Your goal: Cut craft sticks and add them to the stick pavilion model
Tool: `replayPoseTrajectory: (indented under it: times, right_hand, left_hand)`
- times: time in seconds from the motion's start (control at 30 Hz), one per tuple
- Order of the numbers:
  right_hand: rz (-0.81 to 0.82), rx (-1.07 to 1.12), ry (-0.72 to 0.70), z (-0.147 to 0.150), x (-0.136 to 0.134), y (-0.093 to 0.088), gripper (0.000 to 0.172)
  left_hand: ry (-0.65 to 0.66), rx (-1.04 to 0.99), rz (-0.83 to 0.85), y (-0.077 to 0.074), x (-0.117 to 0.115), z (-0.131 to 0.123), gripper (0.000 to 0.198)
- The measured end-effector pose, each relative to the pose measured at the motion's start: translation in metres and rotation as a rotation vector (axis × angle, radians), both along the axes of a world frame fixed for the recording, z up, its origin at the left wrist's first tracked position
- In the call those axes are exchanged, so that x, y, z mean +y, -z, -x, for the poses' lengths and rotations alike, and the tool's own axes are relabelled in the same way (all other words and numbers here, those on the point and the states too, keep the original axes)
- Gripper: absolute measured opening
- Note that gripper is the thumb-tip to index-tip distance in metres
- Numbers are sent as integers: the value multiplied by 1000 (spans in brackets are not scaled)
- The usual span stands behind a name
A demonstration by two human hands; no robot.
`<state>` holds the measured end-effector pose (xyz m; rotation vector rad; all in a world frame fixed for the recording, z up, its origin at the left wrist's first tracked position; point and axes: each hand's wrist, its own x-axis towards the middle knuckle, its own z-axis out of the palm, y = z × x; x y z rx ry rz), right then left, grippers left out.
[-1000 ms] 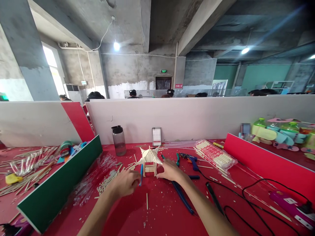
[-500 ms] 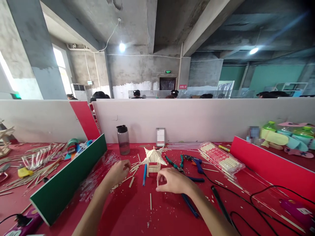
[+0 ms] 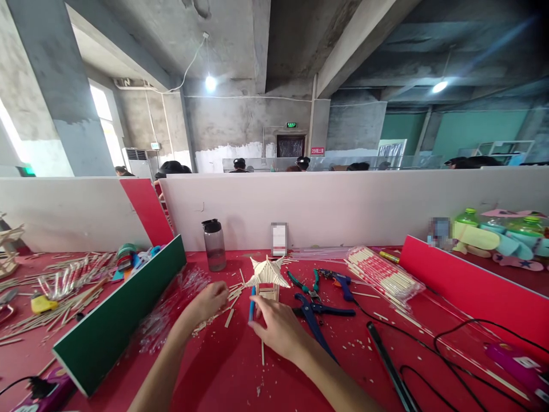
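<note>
My right hand [image 3: 274,326] reaches over the front of a small pavilion model made of wooden sticks [image 3: 268,272]. Its thumb and forefinger are apart, around a blue pen [image 3: 251,306] beside the model; whether they touch it I cannot tell. Left of the model, my left hand [image 3: 212,300] hovers with loosely curled fingers and nothing showing in them. Short cut sticks [image 3: 234,294] lie between that hand and the model. One loose stick [image 3: 263,355] lies under my right hand, partly hidden.
Blue-handled cutters [image 3: 315,320], green-handled pliers [image 3: 315,289] and a blue glue gun [image 3: 342,283] lie to the right, with a black cable. Behind them is a bag of sticks [image 3: 386,274]. A bottle [image 3: 214,246] and phone [image 3: 279,239] stand behind. Green [image 3: 124,312] and red [image 3: 476,280] boards flank the space.
My right hand has moved left from the model's right front to the blue pen, and its thumb and forefinger have spread. The cutters are more exposed. My left hand has barely moved.
</note>
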<state>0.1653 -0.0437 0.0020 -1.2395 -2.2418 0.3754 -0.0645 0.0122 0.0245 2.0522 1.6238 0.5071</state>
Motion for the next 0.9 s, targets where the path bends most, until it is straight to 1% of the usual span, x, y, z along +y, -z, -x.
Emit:
replayPoseTrajectory:
  times: [0.03, 0.07, 0.1, 0.13, 0.2, 0.3, 0.37, 0.4, 0.47, 0.53, 0.6, 0.7, 0.8, 0.9]
  right_hand:
    - [17, -30, 3, -4, 1, 0, 32]
    - [39, -66, 6, -8, 2, 1, 24]
    - [66, -101, 7, -12, 2, 0, 18]
    - [96, -132, 8, -16, 2, 0, 16]
    - [155, -171, 6, -22, 1, -1, 23]
    - [222, -206, -34, -24, -4, -3, 35]
    - [252, -225, -70, -23, -7, -3, 35]
    - [262, -231, -82, -22, -7, -3, 31]
    - [266, -233, -86, -22, -7, 0, 25]
    - [257, -231, -83, -22, -5, 4, 26]
    - [233, -234, -85, -23, -3, 8, 29]
    - [185, -254, -95, -23, -1, 12, 25]
    - [171, -272, -94, -22, -1, 11, 17]
    - [164, -275, -103, -23, 0, 10, 14]
  left_hand:
    - [-130, 143, -85, 0, 2, 9, 22]
    - [-231, 276, -140, 1, 4, 17, 21]
    - [-291, 381, -139, 2, 6, 24, 19]
    - [-322, 454, -127, 4, 7, 31, 18]
    - [-343, 542, -96, 9, 8, 37, 20]
    - [-313, 559, -151, 10, 5, 32, 24]
    - [-209, 503, -205, 6, 2, 22, 23]
    - [-120, 460, -222, 3, 0, 16, 24]
    - [100, 362, -218, -4, -6, 3, 25]
    - [290, 283, -154, -8, -13, -10, 26]
    - [430, 222, -50, -10, -21, -22, 24]
    - [563, 164, 50, -9, -29, -34, 19]
    - [650, 121, 76, -4, -33, -42, 24]
    - [723, 101, 78, 4, -32, -48, 21]
